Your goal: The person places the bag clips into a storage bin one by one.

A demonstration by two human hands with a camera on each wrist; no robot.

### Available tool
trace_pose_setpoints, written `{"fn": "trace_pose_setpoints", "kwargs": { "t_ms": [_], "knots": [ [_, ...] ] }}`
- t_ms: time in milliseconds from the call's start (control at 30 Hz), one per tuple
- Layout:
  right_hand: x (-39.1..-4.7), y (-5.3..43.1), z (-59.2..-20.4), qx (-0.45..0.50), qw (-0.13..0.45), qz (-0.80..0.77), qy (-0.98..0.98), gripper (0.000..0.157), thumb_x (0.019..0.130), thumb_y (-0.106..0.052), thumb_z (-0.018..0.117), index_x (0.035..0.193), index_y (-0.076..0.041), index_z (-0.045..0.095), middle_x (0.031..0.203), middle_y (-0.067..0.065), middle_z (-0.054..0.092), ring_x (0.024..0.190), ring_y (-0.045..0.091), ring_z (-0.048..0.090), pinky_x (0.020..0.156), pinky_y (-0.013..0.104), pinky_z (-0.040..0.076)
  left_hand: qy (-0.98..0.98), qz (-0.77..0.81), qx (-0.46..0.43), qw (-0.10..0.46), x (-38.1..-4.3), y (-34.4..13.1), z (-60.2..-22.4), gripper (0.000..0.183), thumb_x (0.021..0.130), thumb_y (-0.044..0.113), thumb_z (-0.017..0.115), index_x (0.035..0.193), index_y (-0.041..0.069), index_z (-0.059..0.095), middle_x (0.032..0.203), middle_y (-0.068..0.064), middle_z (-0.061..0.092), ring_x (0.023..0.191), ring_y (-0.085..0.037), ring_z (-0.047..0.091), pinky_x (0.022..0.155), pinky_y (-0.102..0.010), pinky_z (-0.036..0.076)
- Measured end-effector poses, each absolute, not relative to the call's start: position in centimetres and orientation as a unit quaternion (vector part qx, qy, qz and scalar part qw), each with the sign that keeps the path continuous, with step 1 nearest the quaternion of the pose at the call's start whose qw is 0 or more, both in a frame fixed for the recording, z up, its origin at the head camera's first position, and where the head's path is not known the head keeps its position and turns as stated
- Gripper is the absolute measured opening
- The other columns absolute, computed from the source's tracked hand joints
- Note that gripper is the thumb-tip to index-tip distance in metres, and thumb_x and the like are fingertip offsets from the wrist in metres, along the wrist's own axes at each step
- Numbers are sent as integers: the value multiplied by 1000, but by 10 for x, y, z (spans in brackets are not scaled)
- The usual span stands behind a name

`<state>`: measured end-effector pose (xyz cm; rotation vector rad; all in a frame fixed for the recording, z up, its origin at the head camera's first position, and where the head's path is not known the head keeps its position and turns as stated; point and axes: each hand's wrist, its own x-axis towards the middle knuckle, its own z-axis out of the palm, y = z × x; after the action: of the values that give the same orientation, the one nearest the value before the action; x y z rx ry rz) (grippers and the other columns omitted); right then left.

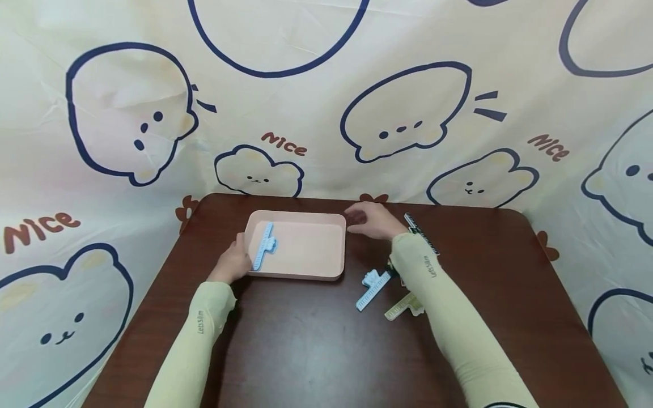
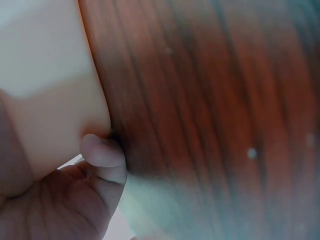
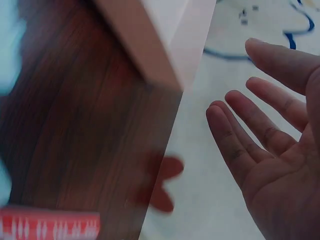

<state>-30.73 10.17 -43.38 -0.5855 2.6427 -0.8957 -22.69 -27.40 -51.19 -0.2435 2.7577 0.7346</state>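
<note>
A pale pink tray (image 1: 308, 243) lies toward the back of the table with a light blue ruler clip (image 1: 263, 246) inside, near its left wall. My left hand (image 1: 234, 262) grips the tray's left side by the front corner. In the left wrist view its thumb (image 2: 102, 150) bends against the tray's outer wall (image 2: 65, 115). By the tray's back right corner is my right hand (image 1: 374, 220), holding nothing. The right wrist view shows that hand (image 3: 280, 135) with its fingers spread, apart from the tray wall (image 3: 150, 45).
Right of the tray lie another light blue ruler clip (image 1: 373, 288), a yellow-green one (image 1: 403, 306) and a dark one (image 1: 419, 231), partly behind the right sleeve. A red strip with white marks (image 3: 50, 224) shows in the right wrist view. A patterned curtain (image 1: 326, 124) surrounds the table.
</note>
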Motion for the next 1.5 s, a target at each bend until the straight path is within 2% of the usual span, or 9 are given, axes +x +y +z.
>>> {"fn": "trace_pose_setpoints", "kwargs": {
  "t_ms": [333,533,767,900,1100,1500],
  "knots": [
    [-307,195,-449,-139,134,-313,930,53,97,-24,72,146,-11,56,148,17,56,133,39,56,104,55,51,955,249,-81,137,-228,-277,-513,68,99,7,43,156,-3,7,142,-36,40,118,-45,51,109,-60,41],
    [-305,229,-455,-102,139,-301,938,55,97,-22,72,148,-11,54,151,20,53,135,43,53,106,60,48,955,251,-79,134,-229,-275,-516,67,100,7,42,156,-3,7,140,-36,40,117,-45,51,109,-60,41],
    [-307,238,-460,-96,147,-255,951,58,96,-14,73,150,-9,52,155,23,46,142,47,42,112,66,40,954,255,-81,133,-230,-276,-514,66,100,7,42,156,-2,8,139,-35,41,115,-44,51,107,-60,41],
    [-309,240,-468,-101,155,-217,958,58,94,-9,74,149,-9,54,155,24,46,143,48,40,113,66,37,954,256,-78,134,-229,-275,-514,69,99,6,44,156,-3,7,141,-36,40,117,-45,51,108,-60,41],
    [-314,241,-482,-102,164,-196,962,52,94,-6,71,145,-7,58,149,26,51,137,46,47,112,64,39,955,252,-80,133,-228,-275,-516,68,99,6,44,156,-3,8,139,-36,42,114,-44,52,107,-60,42],
    [-319,241,-487,-148,133,-149,969,49,90,-3,77,137,-9,65,131,19,58,118,38,59,104,59,49,956,252,-77,130,-228,-275,-516,62,100,7,39,155,-2,11,140,-34,43,115,-42,52,107,-58,42]
  ]
}}
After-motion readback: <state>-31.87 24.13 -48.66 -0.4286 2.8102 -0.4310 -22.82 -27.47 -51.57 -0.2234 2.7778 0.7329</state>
